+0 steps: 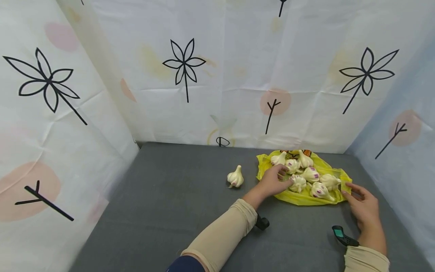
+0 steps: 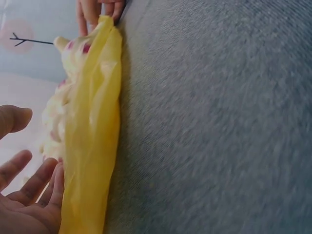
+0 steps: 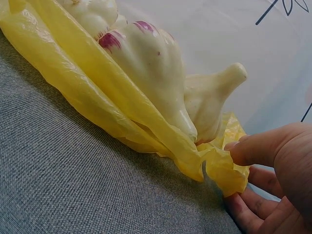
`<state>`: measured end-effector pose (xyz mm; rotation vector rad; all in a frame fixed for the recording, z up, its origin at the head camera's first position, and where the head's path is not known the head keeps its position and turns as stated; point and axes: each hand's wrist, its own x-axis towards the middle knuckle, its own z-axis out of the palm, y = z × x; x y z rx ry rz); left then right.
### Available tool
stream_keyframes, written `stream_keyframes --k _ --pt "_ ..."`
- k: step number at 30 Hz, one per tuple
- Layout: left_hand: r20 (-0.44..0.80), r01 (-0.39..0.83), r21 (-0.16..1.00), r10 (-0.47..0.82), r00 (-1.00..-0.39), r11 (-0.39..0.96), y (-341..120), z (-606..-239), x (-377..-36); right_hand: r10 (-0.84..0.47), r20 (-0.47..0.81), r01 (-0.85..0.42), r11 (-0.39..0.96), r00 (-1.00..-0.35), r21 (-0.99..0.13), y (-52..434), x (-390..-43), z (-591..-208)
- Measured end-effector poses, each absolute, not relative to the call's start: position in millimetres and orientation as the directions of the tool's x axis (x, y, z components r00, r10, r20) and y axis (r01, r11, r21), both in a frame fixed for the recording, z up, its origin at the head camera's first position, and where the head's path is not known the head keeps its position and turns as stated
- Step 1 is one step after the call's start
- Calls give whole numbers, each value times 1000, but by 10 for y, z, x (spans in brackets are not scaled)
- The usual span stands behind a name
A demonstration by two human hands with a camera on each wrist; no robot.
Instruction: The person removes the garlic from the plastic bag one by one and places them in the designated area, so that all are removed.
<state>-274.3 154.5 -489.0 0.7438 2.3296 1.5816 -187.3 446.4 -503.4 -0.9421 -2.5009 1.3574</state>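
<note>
Several white garlic bulbs (image 1: 310, 174) with purple patches lie on a crumpled yellow plastic bag (image 1: 299, 199) at the right of the table. Over the bag's left side, my left hand (image 1: 274, 181) has its thumb and fingers spread apart, close to the bulbs. The left wrist view shows nothing between that thumb and those fingers (image 2: 34, 187). At the bag's right end, my right hand (image 1: 365, 206) pinches the yellow edge between thumb and fingers, as the right wrist view shows. One bulb (image 3: 209, 100) stands near that pinched corner, its stem tilted up.
A single garlic bulb (image 1: 235, 177) sits on the grey table (image 1: 170, 189) left of the bag. Patterned white cloth (image 1: 221, 75) rises behind the table and on both sides. Black wrist devices (image 1: 344, 237) stick out beside both sleeves.
</note>
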Motion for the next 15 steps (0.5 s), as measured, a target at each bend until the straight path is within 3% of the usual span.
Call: stream_keyframes --k 15 --pt "93 329 880 556 -826 342 1707 -5025 -2735 585 -154 453 409 -796 -792 4457 -1871 -5059"
